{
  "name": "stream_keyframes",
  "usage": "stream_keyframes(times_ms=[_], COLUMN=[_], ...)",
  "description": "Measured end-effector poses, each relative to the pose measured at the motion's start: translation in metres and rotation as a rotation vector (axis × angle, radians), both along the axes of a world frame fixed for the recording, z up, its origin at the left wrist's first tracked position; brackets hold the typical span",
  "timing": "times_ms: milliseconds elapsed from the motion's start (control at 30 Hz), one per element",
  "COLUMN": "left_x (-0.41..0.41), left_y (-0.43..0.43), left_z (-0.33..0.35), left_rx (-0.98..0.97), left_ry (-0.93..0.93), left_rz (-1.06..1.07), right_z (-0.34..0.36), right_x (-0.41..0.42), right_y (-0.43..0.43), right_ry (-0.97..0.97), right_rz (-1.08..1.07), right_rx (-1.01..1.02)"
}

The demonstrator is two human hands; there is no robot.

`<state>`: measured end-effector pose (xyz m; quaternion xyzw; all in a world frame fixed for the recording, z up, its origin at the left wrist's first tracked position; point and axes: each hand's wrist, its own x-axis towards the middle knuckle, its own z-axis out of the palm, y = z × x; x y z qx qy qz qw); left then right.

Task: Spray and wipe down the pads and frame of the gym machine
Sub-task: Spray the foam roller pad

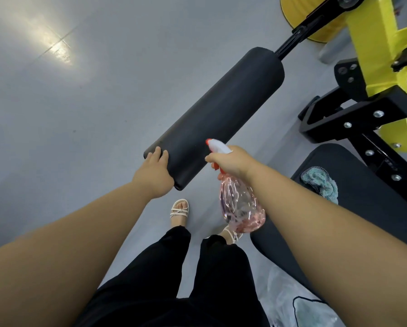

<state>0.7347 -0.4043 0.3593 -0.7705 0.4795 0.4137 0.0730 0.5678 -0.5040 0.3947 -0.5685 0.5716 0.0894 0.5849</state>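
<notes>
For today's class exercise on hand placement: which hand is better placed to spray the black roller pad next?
Right. The right hand holds the spray bottle, nozzle close to the roller pad; the left hand only grips the pad's end.

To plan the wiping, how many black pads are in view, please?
2: the roller pad held by the left hand, and the flat pad at right; others may be hidden.

A gym is showing here, over a smooth grey floor [79, 119].
A black roller pad [216, 114] is sticking out from a bolted yellow-and-black frame [374, 48], a yellow plate [289, 10] is hanging behind it, a flat seat pad [367, 213] is lying alongside, and light is glaring off the floor.
</notes>
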Motion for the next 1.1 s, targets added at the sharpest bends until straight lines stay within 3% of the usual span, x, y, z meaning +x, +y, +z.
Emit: stream_keyframes(times_ms=[300, 500, 733, 933, 1100], left_x=[-0.043, -0.026, 0.003, -0.007, -0.015], left_y=[0.038, 0.007, -0.026, -0.009, -0.001], left_z=[0.013, 0.01, 0.007, 0.007, 0.012], left_rx=[-0.004, -0.275, -0.027, -0.025, -0.073], left_ry=[-0.028, -0.034, -0.029, -0.06, -0.049], left_rz=[-0.146, 0.168, -0.029, -0.108, -0.196], right_z=[0.008, 0.0, 0.0, 0.001, 0.002], right_x=[-0.014, -0.023, -0.032, -0.032, -0.015], right_y=[-0.045, -0.062, -0.095, -0.116, -0.091], right_ry=[0.004, -0.016, -0.012, 0.032, 0.033], right_rz=[-0.156, -0.498, -0.561, -0.603, -0.456], right_rx=[-0.122, -0.095, -0.229, -0.195, -0.094])
